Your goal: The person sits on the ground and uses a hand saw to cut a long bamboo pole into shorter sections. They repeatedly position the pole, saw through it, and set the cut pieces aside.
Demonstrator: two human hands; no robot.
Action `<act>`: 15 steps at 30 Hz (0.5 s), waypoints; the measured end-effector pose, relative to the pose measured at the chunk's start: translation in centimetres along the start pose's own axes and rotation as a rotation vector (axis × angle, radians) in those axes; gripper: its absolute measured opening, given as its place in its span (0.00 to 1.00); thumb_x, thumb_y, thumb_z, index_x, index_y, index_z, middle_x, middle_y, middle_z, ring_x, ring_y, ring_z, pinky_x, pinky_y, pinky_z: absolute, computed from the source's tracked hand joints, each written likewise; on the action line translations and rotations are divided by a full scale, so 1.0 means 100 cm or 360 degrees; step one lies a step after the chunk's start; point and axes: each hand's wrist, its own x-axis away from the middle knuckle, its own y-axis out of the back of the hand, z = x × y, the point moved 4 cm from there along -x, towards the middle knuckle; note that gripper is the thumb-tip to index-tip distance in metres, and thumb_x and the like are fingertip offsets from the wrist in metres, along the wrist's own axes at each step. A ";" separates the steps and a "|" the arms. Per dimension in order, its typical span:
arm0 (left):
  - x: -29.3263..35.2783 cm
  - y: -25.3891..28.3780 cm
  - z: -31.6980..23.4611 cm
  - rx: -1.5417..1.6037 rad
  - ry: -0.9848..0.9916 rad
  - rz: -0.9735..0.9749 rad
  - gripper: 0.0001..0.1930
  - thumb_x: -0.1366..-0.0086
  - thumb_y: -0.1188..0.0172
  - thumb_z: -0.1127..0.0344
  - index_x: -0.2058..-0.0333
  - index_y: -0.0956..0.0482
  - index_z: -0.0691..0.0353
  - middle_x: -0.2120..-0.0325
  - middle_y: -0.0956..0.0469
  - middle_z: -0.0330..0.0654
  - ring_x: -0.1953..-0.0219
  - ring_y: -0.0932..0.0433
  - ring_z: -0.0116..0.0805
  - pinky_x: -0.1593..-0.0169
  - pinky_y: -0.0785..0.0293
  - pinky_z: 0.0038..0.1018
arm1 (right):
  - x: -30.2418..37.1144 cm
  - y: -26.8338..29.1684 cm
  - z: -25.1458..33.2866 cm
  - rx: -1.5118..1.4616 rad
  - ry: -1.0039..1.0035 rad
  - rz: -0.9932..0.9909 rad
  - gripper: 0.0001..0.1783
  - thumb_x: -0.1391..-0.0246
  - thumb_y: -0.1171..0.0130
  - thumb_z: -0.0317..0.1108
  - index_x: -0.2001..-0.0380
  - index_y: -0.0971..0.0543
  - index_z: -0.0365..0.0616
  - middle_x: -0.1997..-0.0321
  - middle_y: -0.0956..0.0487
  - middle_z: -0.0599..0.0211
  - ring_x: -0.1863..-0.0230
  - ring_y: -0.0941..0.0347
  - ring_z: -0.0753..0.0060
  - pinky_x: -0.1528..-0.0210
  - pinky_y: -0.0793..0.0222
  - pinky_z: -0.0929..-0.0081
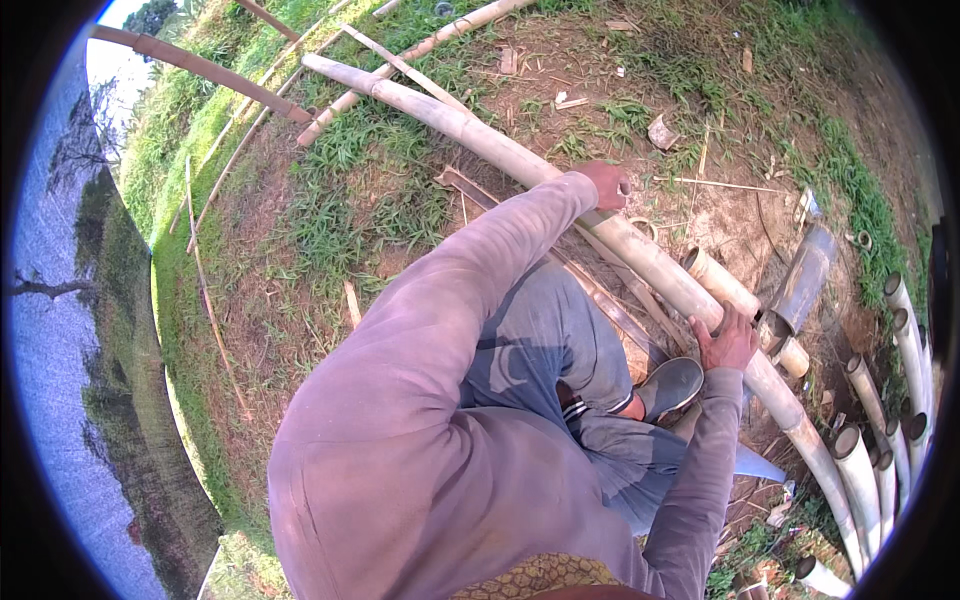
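A long pale bamboo pole point(660, 268) runs slantwise from the upper left to the lower right, across in front of my legs. My left hand point(605, 185) is curled over the pole's far side near its middle, fingers closed; their tips are partly hidden. Further down the pole, my right hand point(725, 342) wraps over it, fingers across the top. Beside the right hand lie a short cut bamboo piece point(722, 280) and a dark grey tube-like piece point(805, 275). A split bamboo strip point(610, 305) lies under the pole, near my shoe point(670, 388).
Several cut bamboo poles point(855, 460) fan out at the lower right, open ends facing up. A pointed light-blue thing point(758, 465) shows past my right forearm. Bamboo rails point(210, 75) stand at the upper left. Chips and a broken piece point(662, 132) litter the earth and grass.
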 end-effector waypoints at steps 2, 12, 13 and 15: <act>-0.049 -0.023 0.025 -0.0328 -0.0144 0.0455 0.26 0.41 0.29 0.52 0.42 0.15 0.44 0.45 0.15 0.46 0.46 0.16 0.48 0.42 0.21 0.44 | 0.006 0.004 0.009 -0.0084 0.0134 -0.0103 0.46 0.51 0.28 0.67 0.38 0.23 0.47 0.41 0.19 0.57 0.38 0.25 0.51 0.31 0.40 0.50; -0.128 -0.126 0.120 -0.1133 0.0318 0.1184 0.29 0.44 0.25 0.57 0.41 0.15 0.45 0.42 0.17 0.43 0.41 0.18 0.50 0.38 0.22 0.43 | 0.011 0.010 0.020 -0.0208 0.0236 -0.0285 0.46 0.57 0.25 0.64 0.41 0.22 0.46 0.45 0.20 0.59 0.40 0.26 0.53 0.32 0.41 0.51; -0.129 -0.113 0.097 -0.1183 0.0306 0.1230 0.30 0.46 0.23 0.55 0.42 0.14 0.43 0.42 0.17 0.43 0.41 0.19 0.50 0.37 0.22 0.42 | 0.011 0.008 0.016 -0.0208 0.0191 -0.0284 0.46 0.57 0.24 0.64 0.41 0.22 0.46 0.45 0.20 0.59 0.40 0.27 0.52 0.32 0.42 0.51; -0.116 -0.068 0.056 -0.1066 0.0343 0.1194 0.30 0.48 0.22 0.54 0.43 0.13 0.44 0.44 0.15 0.44 0.43 0.17 0.49 0.39 0.22 0.42 | 0.009 0.007 0.011 -0.0247 0.0151 -0.0314 0.46 0.57 0.24 0.64 0.41 0.22 0.45 0.45 0.20 0.58 0.40 0.27 0.52 0.32 0.42 0.51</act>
